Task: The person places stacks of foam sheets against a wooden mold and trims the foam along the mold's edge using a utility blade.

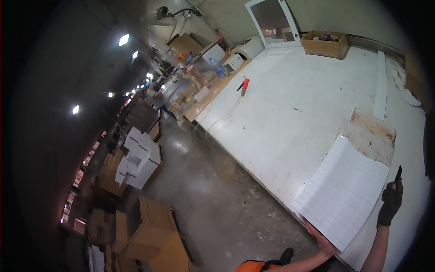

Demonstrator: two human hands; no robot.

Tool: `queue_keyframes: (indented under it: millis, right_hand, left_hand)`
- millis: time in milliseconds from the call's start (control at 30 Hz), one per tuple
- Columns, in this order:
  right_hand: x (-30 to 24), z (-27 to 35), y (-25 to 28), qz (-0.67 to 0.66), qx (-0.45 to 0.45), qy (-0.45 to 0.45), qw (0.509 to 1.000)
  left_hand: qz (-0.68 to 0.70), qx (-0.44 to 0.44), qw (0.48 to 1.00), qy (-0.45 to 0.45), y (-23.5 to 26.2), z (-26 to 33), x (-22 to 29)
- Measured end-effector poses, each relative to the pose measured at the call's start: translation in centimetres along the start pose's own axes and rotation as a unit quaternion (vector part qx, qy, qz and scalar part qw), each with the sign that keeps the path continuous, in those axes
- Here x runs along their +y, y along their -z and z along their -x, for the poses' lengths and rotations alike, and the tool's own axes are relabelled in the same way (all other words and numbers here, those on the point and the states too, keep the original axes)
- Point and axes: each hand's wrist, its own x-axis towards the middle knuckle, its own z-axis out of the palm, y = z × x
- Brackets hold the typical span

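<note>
A white lined sheet [344,190] lies on the near right of the white table, its upper edge overlapping a stained, worn board [369,133]. My bare left hand [322,241] grips the sheet's near edge at the table's front, with the fingers partly hidden beneath it. To the right of the sheet, my right hand [390,206] wears a dark glove. It is closed on a thin dark pointed blade [398,173] that looks like a knife blade, its tip pointing up and away from me. The hand stays just apart from the sheet's right edge.
A red air blow gun [244,85] with a pale hose lies on the white table [290,104]. A cardboard box [325,44] and a white-framed panel [274,23] stand at the back. A long white strip [380,86] lies at right. Cartons [152,235] stand on the floor at left.
</note>
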Motion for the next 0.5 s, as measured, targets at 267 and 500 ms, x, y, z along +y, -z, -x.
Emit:
queue_keyframes:
  millis: [267,500]
  right_hand:
    - [1.2,-1.8,2.6,0.01,-0.026,0.019,0.999]
    - [2.7,-0.8,3.4,0.318,0.126,0.119,0.932]
  left_hand:
    - [0.071,-0.093,0.993,0.029,0.5,0.8,-0.1]
    - [0.102,-0.221,0.969,0.031,8.6,-3.4,-2.4]
